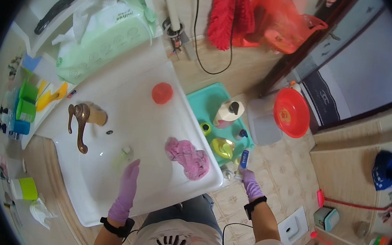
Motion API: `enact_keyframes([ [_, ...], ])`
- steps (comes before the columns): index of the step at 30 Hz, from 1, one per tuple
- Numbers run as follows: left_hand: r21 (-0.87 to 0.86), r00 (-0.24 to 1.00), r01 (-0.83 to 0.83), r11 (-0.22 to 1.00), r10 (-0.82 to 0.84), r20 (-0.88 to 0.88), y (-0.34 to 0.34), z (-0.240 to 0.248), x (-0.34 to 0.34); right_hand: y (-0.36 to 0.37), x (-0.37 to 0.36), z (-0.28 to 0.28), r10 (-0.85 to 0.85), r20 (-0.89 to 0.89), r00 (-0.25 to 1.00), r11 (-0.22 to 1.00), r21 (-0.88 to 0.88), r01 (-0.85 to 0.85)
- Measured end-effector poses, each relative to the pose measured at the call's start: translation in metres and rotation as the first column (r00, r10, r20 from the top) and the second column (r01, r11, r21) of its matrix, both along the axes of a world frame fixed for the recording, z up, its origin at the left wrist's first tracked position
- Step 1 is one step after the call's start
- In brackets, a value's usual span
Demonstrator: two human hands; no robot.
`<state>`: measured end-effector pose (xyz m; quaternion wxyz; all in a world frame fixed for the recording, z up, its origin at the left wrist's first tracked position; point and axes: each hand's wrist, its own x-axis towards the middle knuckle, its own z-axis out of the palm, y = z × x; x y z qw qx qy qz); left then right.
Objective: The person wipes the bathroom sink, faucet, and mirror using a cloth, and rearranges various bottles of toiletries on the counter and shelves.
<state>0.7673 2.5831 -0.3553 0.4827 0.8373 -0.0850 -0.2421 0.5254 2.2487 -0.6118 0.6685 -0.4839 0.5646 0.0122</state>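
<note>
My left hand [127, 187], in a purple glove, is over the near part of the white sink [93, 174]. Its fingers are stretched out and nothing is in them. Just beyond the fingertips, a small pale green and whitish thing [124, 153] lies in the basin; its kind is unclear. Right of the sink, my right hand [250, 183], also gloved, is closed round the lower end of a slim blue-and-white item [244, 160], too small to name. A crumpled pink cloth [187, 159] lies on the sink's right side, and a round red piece [162, 93] sits farther back.
A bronze faucet [83, 122] rises at the sink's left. On a teal tray [200, 95] stand a cream pump bottle [228, 113] and a yellow-green bottle [222, 147]. Beyond are a red basin [292, 113] and a grey bin [263, 123]. Green wipes [105, 40] lie at the back left.
</note>
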Motion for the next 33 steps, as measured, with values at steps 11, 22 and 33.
enact_keyframes([
  [11, -0.136, 0.991, -0.124, 0.983, 0.117, -0.062, 0.032, -0.019, -0.003, -0.132, -0.069, -0.156, -0.271, -0.03, 0.962, 0.943, -0.21, 0.259],
  [22, 0.551, 0.887, -0.067, 0.832, -0.203, 0.415, 0.198, -0.053, 0.055, 0.153, 0.116, 0.287, 0.596, 0.192, 0.78, 0.477, -0.866, -0.151],
  [33, 0.516, 0.964, 0.168, 0.84, -0.249, 0.091, 0.203, -0.051, 0.094, 0.258, 0.155, 0.3, 0.859, -0.127, 0.495, 0.11, -0.9, -0.421],
])
